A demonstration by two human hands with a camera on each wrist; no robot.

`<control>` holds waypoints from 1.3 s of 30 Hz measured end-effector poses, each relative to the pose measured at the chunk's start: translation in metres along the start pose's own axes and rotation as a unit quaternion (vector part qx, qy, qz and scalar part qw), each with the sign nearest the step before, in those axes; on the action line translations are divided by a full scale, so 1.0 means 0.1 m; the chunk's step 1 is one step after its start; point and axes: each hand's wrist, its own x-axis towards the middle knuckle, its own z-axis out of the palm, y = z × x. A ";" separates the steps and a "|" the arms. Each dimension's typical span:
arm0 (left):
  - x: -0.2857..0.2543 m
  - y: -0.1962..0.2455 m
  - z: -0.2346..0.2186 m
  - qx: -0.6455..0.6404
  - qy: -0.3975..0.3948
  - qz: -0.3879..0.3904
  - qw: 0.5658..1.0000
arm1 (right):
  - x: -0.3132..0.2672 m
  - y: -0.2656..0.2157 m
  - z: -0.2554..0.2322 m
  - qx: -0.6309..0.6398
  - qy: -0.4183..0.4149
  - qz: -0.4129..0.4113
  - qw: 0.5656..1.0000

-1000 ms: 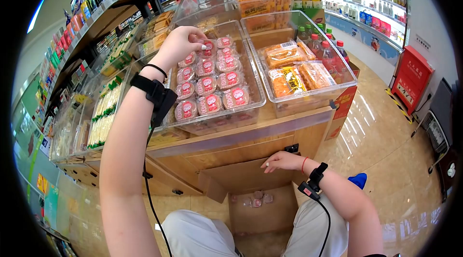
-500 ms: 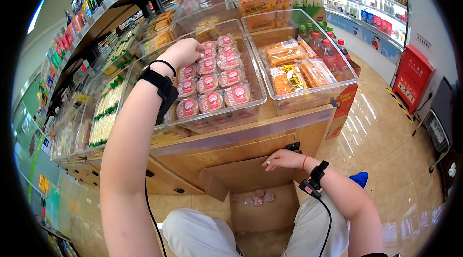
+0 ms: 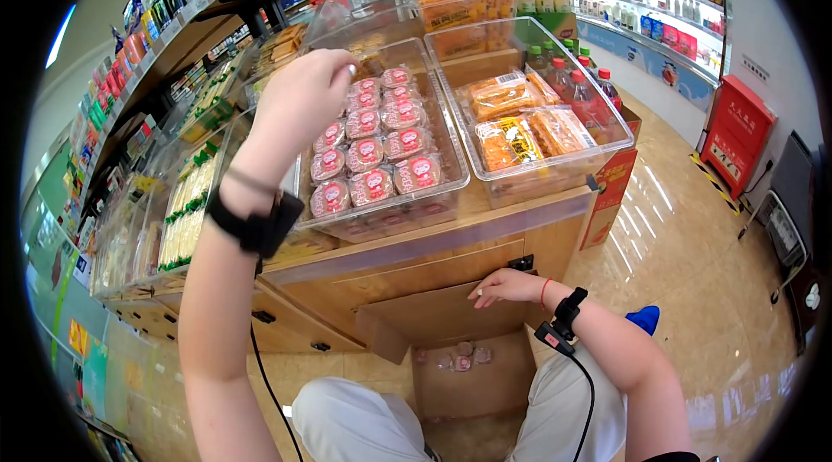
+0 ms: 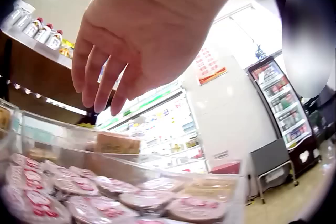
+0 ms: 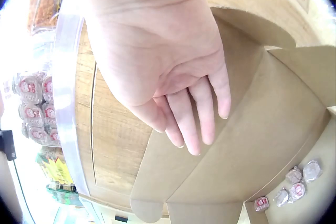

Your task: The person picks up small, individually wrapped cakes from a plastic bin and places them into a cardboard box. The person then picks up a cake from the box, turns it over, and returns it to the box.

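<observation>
My left hand (image 3: pixel 308 102) is over the left part of a clear plastic bin (image 3: pixel 465 174). Rows of round wrapped cakes (image 3: pixel 365 152) with pink labels fill this bin. In the left wrist view, the same hand (image 4: pixel 149 35) hangs above the cakes (image 4: pixel 149 199), fingers extended downward and nothing in them. Lower right, my right hand (image 3: pixel 511 287) is by a raised flap of the cardboard box (image 3: pixel 472 393), its fingers loosely extended. The right wrist view shows this palm (image 5: pixel 163 61) bare. Several small wrapped cakes (image 5: pixel 297 191) lie at the bottom of the box.
A second clear bin (image 3: pixel 555 167) with packaged bread (image 3: pixel 507 143) stands to the right, red-capped bottles (image 3: pixel 582 94) behind it. The box sits between my knees, against the wooden cabinet (image 3: pixel 416 276). Further bins of packaged food (image 3: pixel 191 202) extend left.
My left hand was down at the cakes in the back left of the bin. It has lifted off them and moved left. The right hand stays in place.
</observation>
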 end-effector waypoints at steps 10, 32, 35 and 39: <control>-1.66 1.30 0.25 -0.279 -0.601 0.195 0.723 | 0.11 0.07 0.02 -0.032 0.022 -0.011 0.999; -5.87 1.40 3.98 0.019 -0.576 -0.166 0.800 | 0.10 0.08 0.02 -0.093 0.065 -0.045 0.993; -5.82 1.42 3.92 0.027 -0.611 -0.152 0.777 | 0.11 0.07 0.01 -0.089 0.060 -0.041 0.993; -5.69 1.48 3.89 0.016 -0.594 -0.207 0.777 | 0.10 0.05 0.02 -0.081 0.060 -0.040 0.994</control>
